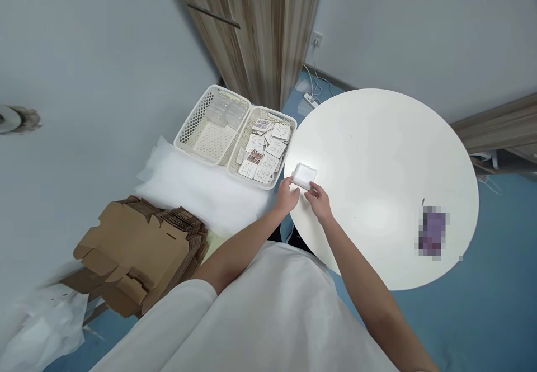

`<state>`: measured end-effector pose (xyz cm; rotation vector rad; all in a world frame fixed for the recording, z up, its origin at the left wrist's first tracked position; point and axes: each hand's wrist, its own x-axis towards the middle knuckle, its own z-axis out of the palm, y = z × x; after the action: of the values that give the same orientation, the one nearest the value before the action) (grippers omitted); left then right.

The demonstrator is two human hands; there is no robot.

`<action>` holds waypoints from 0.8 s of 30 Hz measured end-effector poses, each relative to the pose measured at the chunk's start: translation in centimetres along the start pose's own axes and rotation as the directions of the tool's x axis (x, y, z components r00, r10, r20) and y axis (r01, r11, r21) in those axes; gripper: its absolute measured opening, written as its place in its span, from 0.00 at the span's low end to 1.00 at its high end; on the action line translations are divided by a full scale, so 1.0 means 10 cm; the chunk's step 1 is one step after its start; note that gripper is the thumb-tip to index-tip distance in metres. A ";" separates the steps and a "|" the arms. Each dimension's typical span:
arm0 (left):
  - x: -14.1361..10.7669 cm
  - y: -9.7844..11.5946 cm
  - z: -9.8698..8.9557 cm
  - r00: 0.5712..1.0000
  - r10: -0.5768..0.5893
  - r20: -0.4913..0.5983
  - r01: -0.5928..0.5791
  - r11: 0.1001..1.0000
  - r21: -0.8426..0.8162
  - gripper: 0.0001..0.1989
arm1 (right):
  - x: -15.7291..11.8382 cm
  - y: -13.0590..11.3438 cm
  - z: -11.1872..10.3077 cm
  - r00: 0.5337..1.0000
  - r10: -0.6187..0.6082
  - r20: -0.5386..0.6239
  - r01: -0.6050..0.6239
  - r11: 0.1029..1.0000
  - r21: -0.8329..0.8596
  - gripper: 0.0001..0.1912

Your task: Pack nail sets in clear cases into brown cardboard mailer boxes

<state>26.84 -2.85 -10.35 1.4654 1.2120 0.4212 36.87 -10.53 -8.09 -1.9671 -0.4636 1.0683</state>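
Note:
A small flat whitish packet (305,174), soft and slightly see-through, is at the left edge of the round white table (377,154). My left hand (287,196) pinches its near left corner. With bent fingers my right hand (319,201) grips the near right corner. Both thumbs point inward below the packet. What is inside it cannot be made out. Left of my hands, a white basket (233,166) holds many printed cards (266,168) in loose piles.
A second white basket (181,137) contains clear plastic pieces (224,109). White foam sheets (201,193) and stacked flat cardboard boxes (138,249) lie at the left. A blurred purple object (433,232) rests on the table's right. Behind are a power strip (310,100) and a wooden cabinet (251,36).

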 end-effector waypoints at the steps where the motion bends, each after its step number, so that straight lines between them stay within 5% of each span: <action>1: -0.01 0.00 0.00 1.000 0.005 -0.002 -0.005 1.000 0.007 0.23 | -0.02 0.00 -0.01 1.000 -0.011 0.001 0.011 1.000 0.007 0.29; 10: -0.28 -0.09 -0.06 0.999 -0.041 -0.018 0.041 0.999 0.007 0.28 | -0.36 0.29 -0.12 0.999 -0.034 0.036 0.033 0.999 0.023 0.29; 13: -0.51 -0.15 -0.13 0.995 -0.096 -0.002 0.096 0.995 0.021 0.27 | -0.48 0.42 -0.20 0.998 -0.007 0.062 0.006 1.000 0.020 0.27; 19: -1.09 -0.32 -0.31 0.921 -0.311 0.232 0.288 0.949 0.129 0.22 | -0.66 0.68 -0.28 0.985 -0.013 0.171 0.005 0.999 0.051 0.24; 24: -1.51 -0.41 -0.42 0.926 -0.345 0.152 0.319 0.932 0.169 0.24 | -0.87 0.71 -0.19 0.931 -0.074 0.357 0.059 0.997 0.052 0.20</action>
<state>15.50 -14.10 -7.32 1.3488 1.3341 -0.0301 33.03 -21.20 -8.76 -1.7094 -0.6934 1.3892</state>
